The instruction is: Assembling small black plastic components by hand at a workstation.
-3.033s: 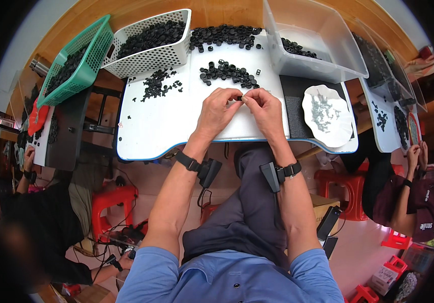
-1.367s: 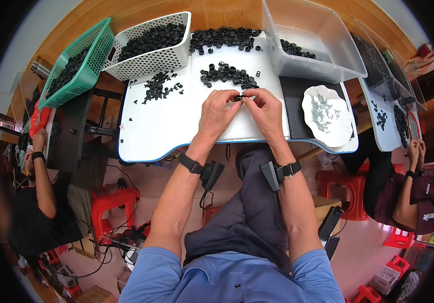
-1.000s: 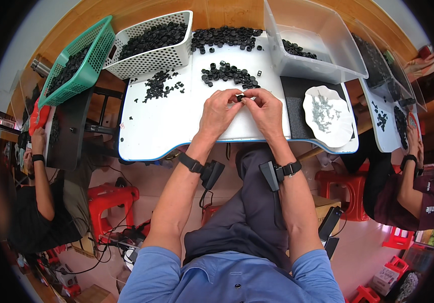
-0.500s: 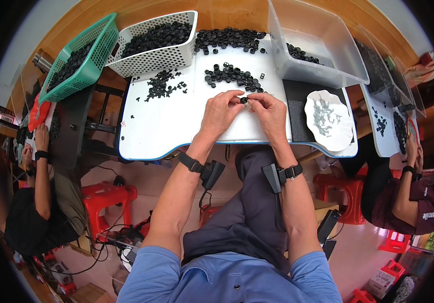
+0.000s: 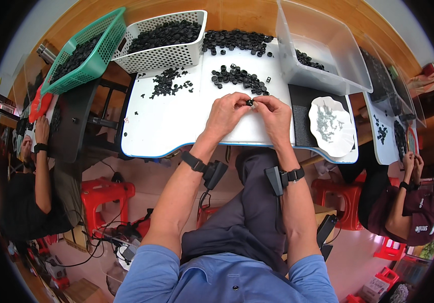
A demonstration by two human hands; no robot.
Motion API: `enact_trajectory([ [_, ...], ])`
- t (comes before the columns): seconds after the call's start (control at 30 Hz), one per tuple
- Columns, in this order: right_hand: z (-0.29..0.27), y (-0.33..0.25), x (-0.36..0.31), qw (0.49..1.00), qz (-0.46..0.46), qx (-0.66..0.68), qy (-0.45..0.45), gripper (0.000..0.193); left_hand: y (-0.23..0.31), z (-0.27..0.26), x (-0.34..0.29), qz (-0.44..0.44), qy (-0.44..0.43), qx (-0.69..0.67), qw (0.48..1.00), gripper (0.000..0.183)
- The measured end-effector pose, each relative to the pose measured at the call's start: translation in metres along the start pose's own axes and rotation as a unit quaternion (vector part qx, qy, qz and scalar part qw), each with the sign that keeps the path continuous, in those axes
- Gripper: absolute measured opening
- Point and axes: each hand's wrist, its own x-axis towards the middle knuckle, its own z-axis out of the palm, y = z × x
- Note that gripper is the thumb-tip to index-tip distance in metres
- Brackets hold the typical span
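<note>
Over the white tabletop (image 5: 161,129), my left hand (image 5: 225,115) and my right hand (image 5: 274,117) meet fingertip to fingertip. Between them they pinch a small round black plastic part (image 5: 250,102), partly covered by the fingers. Just beyond lies a loose heap of short black cylindrical pieces (image 5: 239,77). A scatter of smaller black pieces (image 5: 166,85) is to the left of it. To the right of my right hand, a white scalloped dish (image 5: 347,141) holds many small grey metallic-looking pieces, perhaps screws, on a dark mat (image 5: 302,116).
Along the back stand a green basket (image 5: 68,85), a white perforated basket (image 5: 161,61) and a clear plastic bin (image 5: 323,83), all with black parts. More black cylinders (image 5: 237,40) lie between them. Co-workers' hands (image 5: 41,130) show at far left and far right. Red stools (image 5: 103,202) stand below.
The whole view has shifted slightly, the table sitting a little more to the right. Both hands keep pinching the black part, with a small change in finger position.
</note>
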Motion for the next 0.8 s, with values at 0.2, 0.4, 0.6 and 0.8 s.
enact_trajectory([
  [0.2, 0.002, 0.003, -0.002, 1.000, -0.023, -0.007, 0.001, 0.013, -0.004, 0.001, 0.000, 0.027, 0.005, 0.017, 0.999, 0.026],
  [0.4, 0.003, -0.001, -0.005, 0.993, -0.083, -0.079, 0.015, 0.011, 0.001, 0.001, -0.002, 0.017, 0.006, 0.010, 1.000, 0.025],
  [0.6, 0.003, -0.008, -0.008, 0.979, -0.135, -0.153, 0.022, 0.011, 0.002, 0.001, -0.001, -0.002, -0.003, 0.010, 1.000, 0.024],
  [0.8, 0.009, -0.010, -0.009, 0.955, -0.212, -0.208, 0.027, 0.010, -0.002, 0.000, 0.003, -0.016, 0.004, -0.004, 1.000, 0.024],
])
